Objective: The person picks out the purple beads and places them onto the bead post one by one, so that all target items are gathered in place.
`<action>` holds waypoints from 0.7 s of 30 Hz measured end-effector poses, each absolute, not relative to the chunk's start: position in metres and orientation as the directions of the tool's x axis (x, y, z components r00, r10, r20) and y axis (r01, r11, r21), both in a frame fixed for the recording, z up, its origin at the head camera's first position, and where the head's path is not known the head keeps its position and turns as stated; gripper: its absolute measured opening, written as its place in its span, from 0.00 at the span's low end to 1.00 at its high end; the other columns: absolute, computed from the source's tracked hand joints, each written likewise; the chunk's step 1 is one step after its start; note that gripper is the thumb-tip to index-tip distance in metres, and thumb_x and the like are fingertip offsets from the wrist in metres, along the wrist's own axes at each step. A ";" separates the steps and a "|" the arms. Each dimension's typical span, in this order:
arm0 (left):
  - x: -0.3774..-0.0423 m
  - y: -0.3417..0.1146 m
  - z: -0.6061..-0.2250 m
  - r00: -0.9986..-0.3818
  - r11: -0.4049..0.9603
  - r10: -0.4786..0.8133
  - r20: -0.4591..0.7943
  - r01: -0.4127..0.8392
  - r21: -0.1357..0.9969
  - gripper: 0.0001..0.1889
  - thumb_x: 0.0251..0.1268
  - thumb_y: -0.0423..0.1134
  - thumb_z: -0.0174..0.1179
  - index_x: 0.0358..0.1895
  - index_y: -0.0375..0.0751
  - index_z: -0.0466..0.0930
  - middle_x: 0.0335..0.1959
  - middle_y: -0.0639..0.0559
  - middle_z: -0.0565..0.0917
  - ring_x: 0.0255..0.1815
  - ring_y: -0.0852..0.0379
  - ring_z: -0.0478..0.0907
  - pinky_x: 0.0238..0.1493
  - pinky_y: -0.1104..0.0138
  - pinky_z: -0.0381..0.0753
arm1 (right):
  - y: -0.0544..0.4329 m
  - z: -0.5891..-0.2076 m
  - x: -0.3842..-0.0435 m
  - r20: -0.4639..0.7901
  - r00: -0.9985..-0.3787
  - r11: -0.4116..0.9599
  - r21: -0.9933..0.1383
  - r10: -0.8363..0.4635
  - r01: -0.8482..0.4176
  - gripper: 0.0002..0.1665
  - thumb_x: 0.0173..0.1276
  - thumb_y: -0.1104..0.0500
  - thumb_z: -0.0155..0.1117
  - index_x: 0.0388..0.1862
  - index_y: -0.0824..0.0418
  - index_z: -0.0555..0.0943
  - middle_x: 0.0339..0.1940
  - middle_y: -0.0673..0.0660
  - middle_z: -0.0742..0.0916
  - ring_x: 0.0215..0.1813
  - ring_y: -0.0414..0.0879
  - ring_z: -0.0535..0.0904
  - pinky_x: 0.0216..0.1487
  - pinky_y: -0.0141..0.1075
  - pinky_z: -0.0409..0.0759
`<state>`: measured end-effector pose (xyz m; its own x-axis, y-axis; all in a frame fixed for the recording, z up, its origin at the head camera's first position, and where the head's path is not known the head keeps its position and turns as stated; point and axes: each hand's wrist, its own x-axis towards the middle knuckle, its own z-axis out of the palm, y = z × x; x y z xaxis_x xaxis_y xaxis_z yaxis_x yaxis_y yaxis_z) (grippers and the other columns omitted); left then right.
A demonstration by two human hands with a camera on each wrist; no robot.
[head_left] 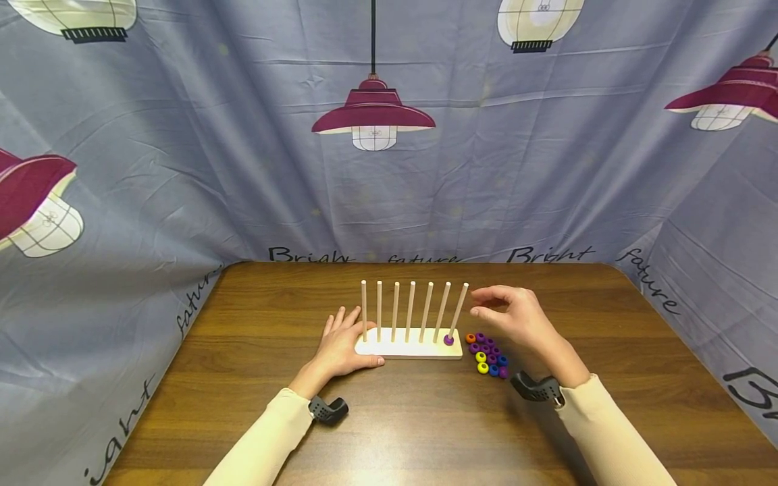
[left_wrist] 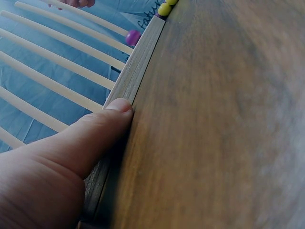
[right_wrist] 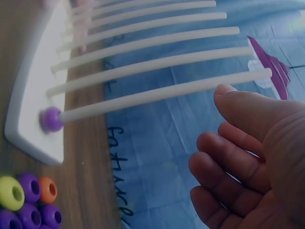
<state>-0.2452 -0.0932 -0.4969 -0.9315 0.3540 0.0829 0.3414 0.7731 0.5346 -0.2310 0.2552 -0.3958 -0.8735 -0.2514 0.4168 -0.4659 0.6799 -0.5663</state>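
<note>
Curtain: grey-blue cloth (head_left: 389, 196) beyond the table's far edge and both sides, printed with maroon and pale lamps (head_left: 373, 111)
Writing: black script (head_left: 306, 256) along its hem, legible as "Bright" and "fature", some cut off or folded
Table: brown wood-grain table (head_left: 243, 378), glossy towards its near edge
Sleeves: cream sleeves (head_left: 267, 439), reaching in over the near edge
Peg rack: pale peg rack (head_left: 401, 345) with seven upright pegs, midway between the table's left and right edges
Left hand: left hand (head_left: 344, 347) holds the rack's left end, thumb along its front
Right hand: right hand (head_left: 516, 317), loosely curled and holding nothing, beside the rightmost peg's top
Wristbands: dark wristbands (head_left: 537, 387) on both wrists
Loose beads: purple, yellow, blue and orange beads (head_left: 485, 349), clustered between rack and right wristband
Threaded bead: one purple bead (head_left: 448, 341) at the rightmost peg's foot
</note>
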 end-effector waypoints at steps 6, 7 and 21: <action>-0.245 -0.093 -0.497 -0.932 0.776 0.352 0.083 0.340 0.531 0.39 0.46 0.61 0.76 0.64 0.50 0.80 0.79 0.34 0.63 0.83 0.27 0.48 0.81 0.35 0.43 | 0.262 -0.402 -0.229 0.396 -0.885 0.671 -0.589 -0.246 -0.450 0.12 0.59 0.65 0.77 0.42 0.66 0.89 0.38 0.60 0.93 0.37 0.28 0.84 0.40 0.34 0.87; -0.245 -0.093 -0.497 -0.932 0.777 0.352 0.083 0.340 0.530 0.39 0.46 0.61 0.76 0.64 0.50 0.80 0.79 0.34 0.63 0.83 0.27 0.48 0.81 0.35 0.44 | 0.264 -0.404 -0.229 0.396 -0.885 0.672 -0.589 -0.246 -0.450 0.12 0.59 0.65 0.77 0.42 0.66 0.89 0.38 0.60 0.93 0.36 0.28 0.83 0.40 0.32 0.87; -0.246 -0.093 -0.497 -0.934 0.785 0.350 0.071 0.334 0.523 0.39 0.47 0.61 0.76 0.65 0.50 0.80 0.80 0.35 0.62 0.83 0.28 0.47 0.81 0.36 0.43 | 0.281 -0.427 -0.226 0.346 -0.917 0.723 -0.579 -0.199 -0.376 0.13 0.60 0.62 0.77 0.43 0.65 0.89 0.38 0.59 0.93 0.35 0.30 0.83 0.37 0.27 0.83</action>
